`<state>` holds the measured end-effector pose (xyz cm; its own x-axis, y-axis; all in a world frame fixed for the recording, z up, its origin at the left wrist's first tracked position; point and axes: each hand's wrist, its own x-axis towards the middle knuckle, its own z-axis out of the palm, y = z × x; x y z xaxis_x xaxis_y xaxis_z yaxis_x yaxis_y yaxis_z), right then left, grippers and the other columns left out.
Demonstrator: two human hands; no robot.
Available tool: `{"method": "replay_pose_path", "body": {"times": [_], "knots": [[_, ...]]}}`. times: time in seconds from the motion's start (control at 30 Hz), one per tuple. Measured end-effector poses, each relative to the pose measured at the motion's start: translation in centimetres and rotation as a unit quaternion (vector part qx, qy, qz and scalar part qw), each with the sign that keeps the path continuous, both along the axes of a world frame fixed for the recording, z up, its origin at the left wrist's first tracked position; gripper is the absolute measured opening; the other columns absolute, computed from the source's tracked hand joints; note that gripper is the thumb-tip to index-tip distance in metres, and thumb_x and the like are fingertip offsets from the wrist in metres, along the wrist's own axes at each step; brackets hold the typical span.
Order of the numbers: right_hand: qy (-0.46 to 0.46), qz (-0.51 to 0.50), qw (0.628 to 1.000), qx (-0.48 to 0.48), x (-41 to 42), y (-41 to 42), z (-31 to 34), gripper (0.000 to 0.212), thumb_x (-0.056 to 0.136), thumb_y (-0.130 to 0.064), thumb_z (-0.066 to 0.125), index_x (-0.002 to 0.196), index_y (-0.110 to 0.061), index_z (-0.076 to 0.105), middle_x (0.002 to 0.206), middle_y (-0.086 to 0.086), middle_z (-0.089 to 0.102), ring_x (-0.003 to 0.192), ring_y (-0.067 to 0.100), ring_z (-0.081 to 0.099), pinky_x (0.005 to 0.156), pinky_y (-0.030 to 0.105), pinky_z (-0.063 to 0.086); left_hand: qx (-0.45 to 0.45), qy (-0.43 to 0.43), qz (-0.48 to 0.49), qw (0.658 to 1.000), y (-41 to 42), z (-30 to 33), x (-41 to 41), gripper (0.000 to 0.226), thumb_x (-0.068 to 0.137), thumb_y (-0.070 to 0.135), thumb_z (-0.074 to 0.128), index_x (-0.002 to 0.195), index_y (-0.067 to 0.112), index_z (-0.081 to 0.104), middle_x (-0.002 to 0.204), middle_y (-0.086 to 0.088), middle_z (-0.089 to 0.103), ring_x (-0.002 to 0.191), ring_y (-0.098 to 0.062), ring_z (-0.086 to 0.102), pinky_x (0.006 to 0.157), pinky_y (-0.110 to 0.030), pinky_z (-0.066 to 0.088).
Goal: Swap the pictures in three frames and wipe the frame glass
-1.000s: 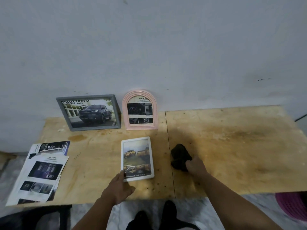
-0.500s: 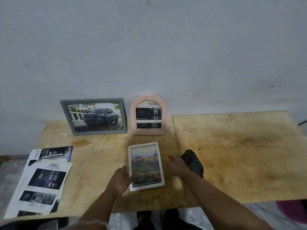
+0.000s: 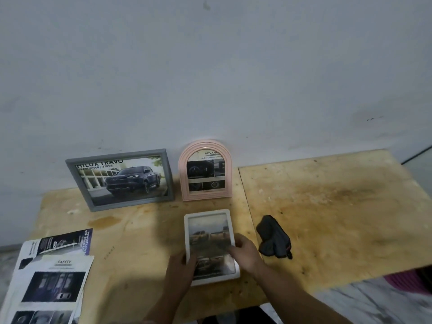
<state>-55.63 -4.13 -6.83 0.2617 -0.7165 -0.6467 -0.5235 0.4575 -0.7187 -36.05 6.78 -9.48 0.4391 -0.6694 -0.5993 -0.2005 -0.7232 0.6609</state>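
Note:
A white frame (image 3: 208,215) with a picture of yellow trucks lies flat on the plywood table (image 3: 339,206), near the front edge. My left hand (image 3: 181,270) grips its lower left edge. My right hand (image 3: 245,252) holds its right edge, fingers reaching over the glass. Just right of that hand a black cloth (image 3: 273,237) lies crumpled on the table, untouched. At the back, a grey frame (image 3: 121,178) with a dark pickup picture and a pink arched frame (image 3: 205,170) lean against the wall.
Loose brochure pages (image 3: 51,277) lie stacked at the table's left front corner, partly over the edge. The table's right half holds only stains. A pink object (image 3: 406,282) shows below the table's right front edge.
My right hand let go of the black cloth and moved left onto the white frame's right edge. The cloth now lies on the table. My left hand slid up along the frame's left edge.

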Motion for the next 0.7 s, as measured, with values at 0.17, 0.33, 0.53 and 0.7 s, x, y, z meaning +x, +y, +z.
{"method": "replay_pose_path", "body": {"times": [0.17,0.33,0.53,0.7], "knots": [[0.009,-0.074,0.995,-0.060,-4.0,-2.2,1.7,0.031,0.092,-0.024,0.073,0.120,-0.032,0.063,0.104,-0.009,0.073,0.093,0.015,0.071,0.083,0.038,0.061,-0.042,0.042,0.018,0.998,-3.9,2.8,-3.9,0.014,0.102,0.028,0.061,0.116,0.027,0.062,0.106,0.003,0.067,0.085,-0.003,0.061,0.077,-0.030,0.052],[0.026,-0.140,0.984,-0.109,-8.8,-7.5,3.6,0.031,0.091,-0.027,0.071,0.119,-0.036,0.062,0.104,-0.008,0.073,0.091,0.015,0.071,0.082,0.044,0.061,-0.082,0.096,-0.038,0.991,-10.3,6.3,-8.7,0.017,0.103,0.033,0.060,0.118,0.031,0.053,0.102,0.013,0.063,0.097,-0.008,0.064,0.085,-0.032,0.056],[0.012,-0.170,0.973,-0.156,-11.8,-15.6,5.1,0.030,0.093,-0.017,0.069,0.120,-0.028,0.059,0.107,-0.003,0.070,0.091,0.016,0.071,0.081,0.043,0.062,-0.112,0.149,-0.062,0.980,-19.1,8.4,-13.1,0.047,0.102,0.048,0.056,0.143,0.028,0.045,0.130,-0.002,0.063,0.114,-0.019,0.064,0.100,-0.041,0.053],[0.011,-0.143,0.976,-0.163,-12.1,-22.1,4.1,0.042,0.092,-0.021,0.070,0.132,-0.018,0.057,0.116,0.002,0.068,0.094,0.015,0.068,0.077,0.034,0.060,-0.093,0.149,0.002,0.985,-24.6,7.9,-14.9,0.082,0.091,0.064,0.061,0.158,0.029,0.028,0.148,0.007,0.046,0.137,-0.026,0.049,0.116,-0.051,0.042]]}}
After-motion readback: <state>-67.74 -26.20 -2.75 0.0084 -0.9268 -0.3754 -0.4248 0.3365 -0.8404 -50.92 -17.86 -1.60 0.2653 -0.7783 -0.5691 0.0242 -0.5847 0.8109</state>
